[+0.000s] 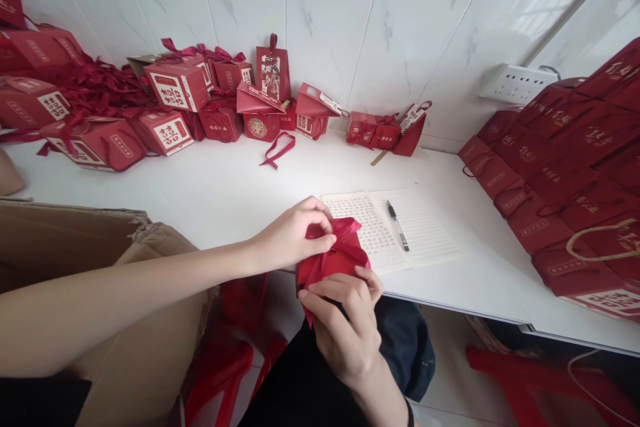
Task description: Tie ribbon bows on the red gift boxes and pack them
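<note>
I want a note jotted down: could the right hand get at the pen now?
Probably yes: the pen lies uncovered on the open notebook, beyond the right hand. That hand holds the red box, though, so would likely have to let go first.

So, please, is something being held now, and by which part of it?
Yes, a red box: the right hand holds it at its near end, while the left hand pinches its ribbon at the bow.

Packing workroom, seemingly: stacked red gift boxes, ribbon heap, cardboard carton, white worktable.
</note>
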{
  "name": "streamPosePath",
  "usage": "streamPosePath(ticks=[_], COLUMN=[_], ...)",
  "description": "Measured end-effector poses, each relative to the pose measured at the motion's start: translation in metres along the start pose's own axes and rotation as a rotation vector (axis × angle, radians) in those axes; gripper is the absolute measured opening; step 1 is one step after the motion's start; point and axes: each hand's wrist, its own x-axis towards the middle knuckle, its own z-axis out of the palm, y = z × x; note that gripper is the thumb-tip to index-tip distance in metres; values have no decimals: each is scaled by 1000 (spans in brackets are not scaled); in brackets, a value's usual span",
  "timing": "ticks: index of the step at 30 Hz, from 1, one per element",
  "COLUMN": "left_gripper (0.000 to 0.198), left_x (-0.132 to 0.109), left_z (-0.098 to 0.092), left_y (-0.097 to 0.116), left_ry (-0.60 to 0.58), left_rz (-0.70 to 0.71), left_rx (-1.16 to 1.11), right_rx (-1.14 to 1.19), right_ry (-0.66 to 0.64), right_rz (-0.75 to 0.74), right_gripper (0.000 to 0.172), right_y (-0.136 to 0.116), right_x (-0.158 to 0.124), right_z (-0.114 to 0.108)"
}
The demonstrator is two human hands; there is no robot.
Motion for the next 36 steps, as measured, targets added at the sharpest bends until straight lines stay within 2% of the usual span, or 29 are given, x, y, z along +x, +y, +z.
streamPosePath(ticks=[11,15,17,18,20,21,23,24,25,27,30,33,36], left_gripper=[14,15,16,17,18,18,19,19,19,25,34,36,38], left_x=[0,2,3,4,5,6,6,6,5,1,-9,-20,-24], left_z=[2,2,2,1,-1,-2,-5,-7,-9,-15,-24,-27,-23], left_y=[0,-1,-3,-4,-5,-5,-5,-5,-5,-3,2,9,15], left_ry=[-5,-17,-19,-27,-54,-69,-93,-95,-93,-74,3,15,-40], left_rz=[-11,-20,-10,3,37,54,80,85,82,46,-107,-286,-364], left_rx=[-10,-27,-17,-8,10,19,37,43,47,51,104,162,113], right_rx=[105,162,142,146,190,210,191,158,148,182,276,340,352], right_ry=[9,-57,-87,-93,-62,-27,7,-34,-130,-345,-528,-578,-560], right_rz=[-42,-60,-63,-71,-66,-20,202,341,438,554,627,661,699], right_gripper=[17,16,8,12,29,33,27,25,25,31,40,37,33], right_y=[-1,-10,-13,-12,-3,5,26,39,51,71,84,81,74], right_x=[4,7,12,16,26,32,44,49,54,62,69,73,71], right_z=[0,2,-3,-8,-21,-28,-40,-43,-44,-41,-31,-29,-32])
